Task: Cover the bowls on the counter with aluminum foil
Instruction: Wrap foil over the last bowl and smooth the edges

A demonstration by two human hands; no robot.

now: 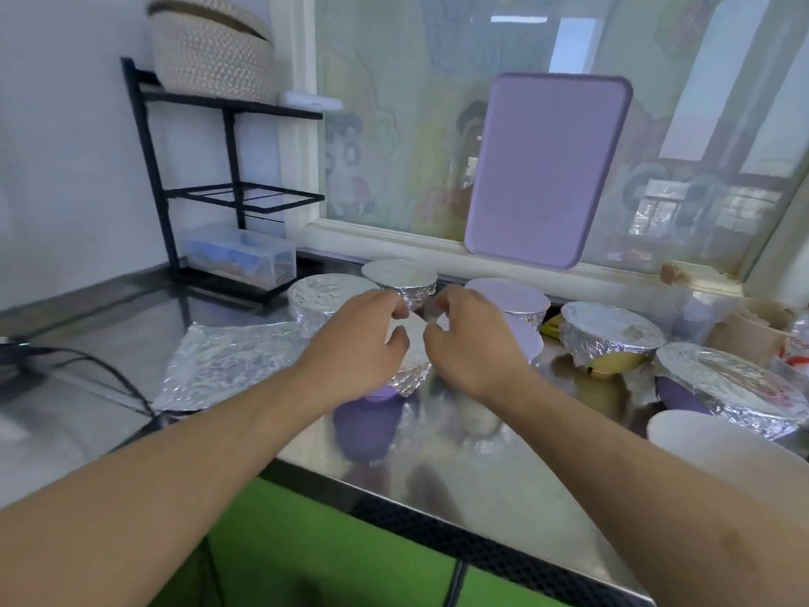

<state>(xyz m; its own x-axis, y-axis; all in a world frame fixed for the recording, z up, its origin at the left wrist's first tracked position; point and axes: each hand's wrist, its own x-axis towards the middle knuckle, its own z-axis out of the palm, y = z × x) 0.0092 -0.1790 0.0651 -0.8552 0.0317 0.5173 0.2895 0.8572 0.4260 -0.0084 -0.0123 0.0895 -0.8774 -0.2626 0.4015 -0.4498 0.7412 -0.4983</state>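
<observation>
Head view: both hands, left (359, 343) and right (470, 339), curl around the foil (409, 374) over a purple bowl (372, 414). Left of this bowl, a loose foil sheet (227, 361) lies on the counter (481, 484).

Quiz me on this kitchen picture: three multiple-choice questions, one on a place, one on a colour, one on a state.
1. Where does the loose foil sheet lie?
A. left of the hands
B. on the rack
C. on the sill

2. What colour is the board leaning on the window?
A. green
B. lilac
C. red

3. What are the left hand and right hand doing?
A. hanging idle
B. pinching foil on the purple bowl
C. holding a knife

Answers: 1 A, flat on the counter; 2 B, pale purple; 3 B, fingers curled on foil.
</observation>
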